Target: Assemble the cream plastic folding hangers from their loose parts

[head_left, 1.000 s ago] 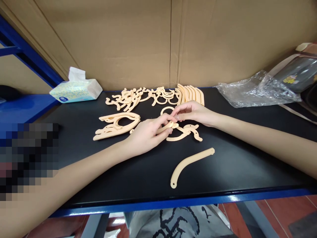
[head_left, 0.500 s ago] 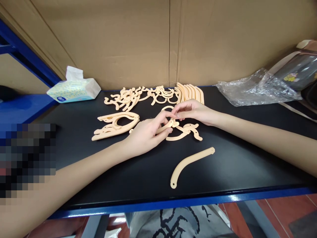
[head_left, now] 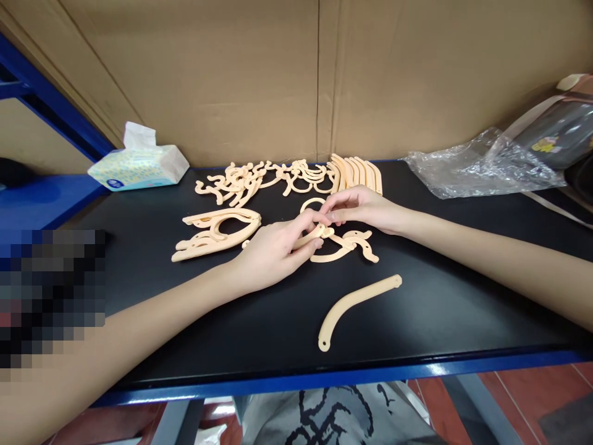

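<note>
My left hand [head_left: 278, 247] is closed around a peach plastic hanger arm [head_left: 303, 241], its holed end showing between thumb and fingers. At that end my right hand [head_left: 354, 207] pinches, fingertips meeting the left index finger; what they hold there is mostly hidden. A small peach piece [head_left: 328, 233] sticks out just beneath the fingertips. Behind and below the hands lie loose curved hanger pieces [head_left: 331, 254], partly covered. Closer to me rests a single bent hanger arm [head_left: 354, 303] with a hole at each end. Left of my left hand is a folded hanger [head_left: 217, 235].
Along the back sit a heap of small hooked pieces [head_left: 241, 182] and a row of curved arms [head_left: 356, 173]. A tissue pack [head_left: 139, 167] stands back left, crumpled clear plastic [head_left: 482, 167] back right. The black tabletop [head_left: 222, 340] ends in a blue front edge.
Both hands keep nearly the same place and grip. The small piece under the fingertips shows slightly differently; otherwise little differs.
</note>
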Demonstrator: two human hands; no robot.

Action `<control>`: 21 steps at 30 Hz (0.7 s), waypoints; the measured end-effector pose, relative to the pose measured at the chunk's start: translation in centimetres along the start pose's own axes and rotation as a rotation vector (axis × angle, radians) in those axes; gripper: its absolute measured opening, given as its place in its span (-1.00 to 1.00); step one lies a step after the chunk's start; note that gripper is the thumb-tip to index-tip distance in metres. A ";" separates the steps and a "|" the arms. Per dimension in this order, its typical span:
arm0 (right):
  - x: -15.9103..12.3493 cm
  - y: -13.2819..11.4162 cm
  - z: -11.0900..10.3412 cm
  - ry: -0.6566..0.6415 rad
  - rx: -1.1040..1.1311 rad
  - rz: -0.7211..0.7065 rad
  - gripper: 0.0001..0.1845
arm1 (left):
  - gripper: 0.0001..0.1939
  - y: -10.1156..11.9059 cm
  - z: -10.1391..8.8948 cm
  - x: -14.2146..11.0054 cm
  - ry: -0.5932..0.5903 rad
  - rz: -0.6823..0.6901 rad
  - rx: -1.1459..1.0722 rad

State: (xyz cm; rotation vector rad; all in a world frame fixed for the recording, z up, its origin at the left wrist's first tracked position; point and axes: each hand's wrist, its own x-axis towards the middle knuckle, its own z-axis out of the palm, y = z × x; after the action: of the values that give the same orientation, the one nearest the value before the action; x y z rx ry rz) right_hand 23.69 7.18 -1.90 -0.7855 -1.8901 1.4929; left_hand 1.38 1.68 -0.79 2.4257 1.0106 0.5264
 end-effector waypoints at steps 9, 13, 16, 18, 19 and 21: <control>0.0 0.1 -0.1 -0.002 -0.031 -0.002 -0.81 | -0.73 -0.2 0.0 0.1 0.011 0.023 0.041; 0.0 0.3 -0.2 -0.006 -0.032 -0.029 -0.80 | -0.74 -0.1 0.0 0.1 0.008 0.019 0.059; 0.0 0.5 -0.2 0.000 -0.040 -0.042 -0.82 | -0.74 0.0 0.0 0.1 0.002 0.023 0.105; 0.1 0.5 -0.2 -0.008 -0.050 -0.049 -0.84 | -0.74 0.1 -0.1 0.1 0.001 0.043 0.156; 0.1 0.5 -0.2 -0.014 -0.051 -0.049 -0.84 | -0.73 0.2 -0.1 0.1 -0.001 0.056 0.179; 0.0 0.5 -0.1 -0.015 -0.046 -0.044 -0.85 | -0.71 0.2 -0.1 0.0 -0.010 0.074 0.202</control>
State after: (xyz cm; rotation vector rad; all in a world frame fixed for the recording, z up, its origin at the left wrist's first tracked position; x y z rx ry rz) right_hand 23.80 7.38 -2.37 -0.7509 -1.9468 1.4366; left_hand 1.51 1.60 -0.62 2.6489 1.0168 0.4553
